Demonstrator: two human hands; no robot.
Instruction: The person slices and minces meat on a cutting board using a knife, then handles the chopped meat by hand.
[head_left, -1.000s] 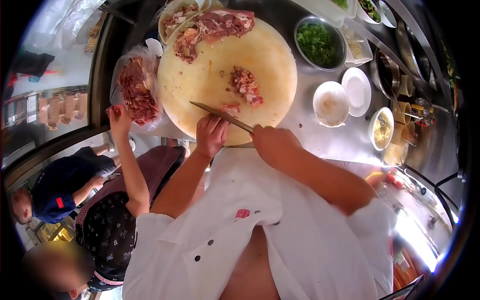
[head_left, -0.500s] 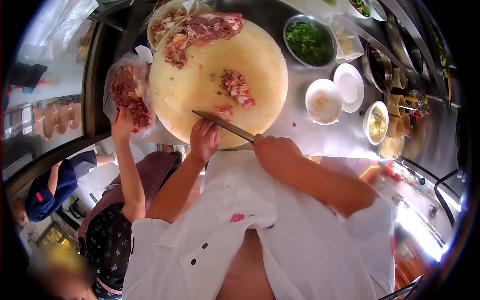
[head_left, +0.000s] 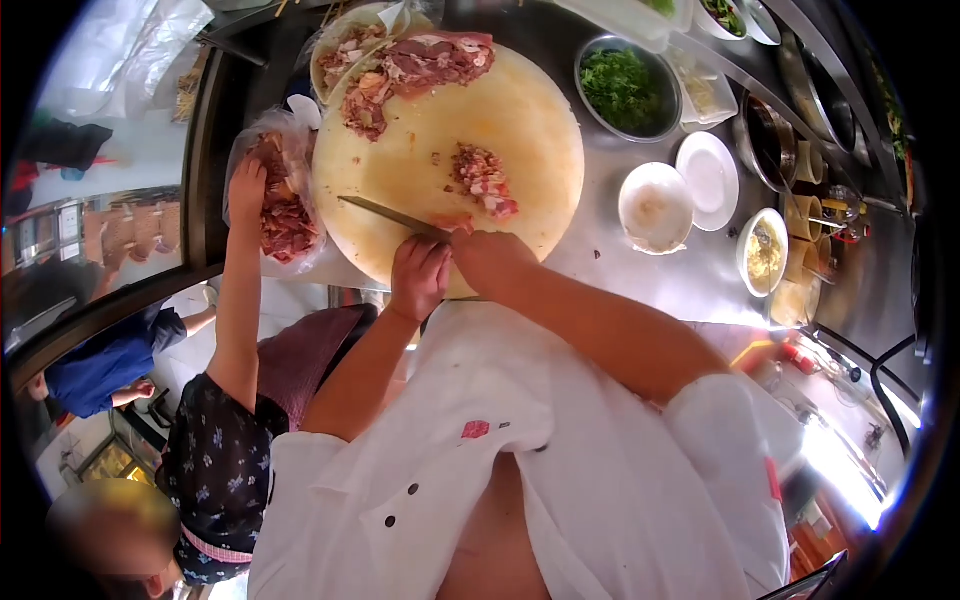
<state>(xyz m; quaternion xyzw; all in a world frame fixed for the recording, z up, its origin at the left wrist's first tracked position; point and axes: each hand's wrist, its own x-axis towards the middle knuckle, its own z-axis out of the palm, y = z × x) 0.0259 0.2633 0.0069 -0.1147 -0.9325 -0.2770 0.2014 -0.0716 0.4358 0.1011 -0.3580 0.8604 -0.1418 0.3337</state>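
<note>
A knife (head_left: 390,215) is gripped in my right hand (head_left: 492,262), its blade pointing left across the near part of a round cutting board (head_left: 400,180). My left hand (head_left: 420,278) is closed at the board's near edge, right beside the knife. Its fingers are curled, and whatever they may hold is hidden. A small piece of meat (head_left: 455,221) lies just beyond the knife, partly covered by it and my right hand. Farther up the board is a pile of chopped meat (head_left: 484,180). Larger cuts of meat (head_left: 425,62) rest along the far left edge.
A co-worker's hand (head_left: 248,188) reaches into a plastic bag of meat (head_left: 287,225) left of the board. To the right stand a bowl of chopped greens (head_left: 625,90), a white bowl (head_left: 655,208), a white plate (head_left: 707,180) and a bowl of yellowish food (head_left: 764,252).
My right hand and the knife have moved left, bringing the hand close to my left hand. The co-worker's hand has shifted up along the meat bag. The view has shifted slightly.
</note>
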